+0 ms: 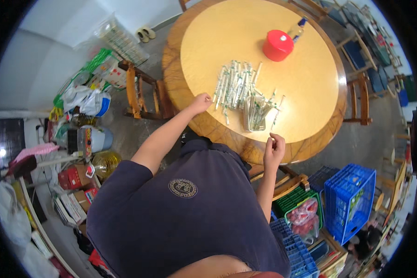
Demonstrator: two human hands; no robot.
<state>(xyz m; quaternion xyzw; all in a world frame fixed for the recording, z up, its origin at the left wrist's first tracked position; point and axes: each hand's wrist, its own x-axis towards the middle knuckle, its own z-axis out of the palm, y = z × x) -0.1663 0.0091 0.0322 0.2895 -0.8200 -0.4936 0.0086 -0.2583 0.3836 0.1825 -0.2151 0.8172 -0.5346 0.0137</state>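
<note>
Head view: the left hand [201, 103] is just beside the left edge of a pile of wrapped sticks [236, 81], its fingers curled inward; I cannot tell whether they pinch anything. The right hand [274, 147] is near the table rim, fingers loosely bent and parted, with nothing seen between them. Ahead and to the left of the right hand is a clear container [255, 129], packed with more sticks that lean and fan out past its rim.

A sideways knock from either of the 2 hands could tip the container, since its load looks top-heavy. A sweep by the left hand could scatter the crossed sticks, which probably slide easily in slick wrappers. The red tub [278, 45], well beyond the right hand, seems at little risk.
</note>
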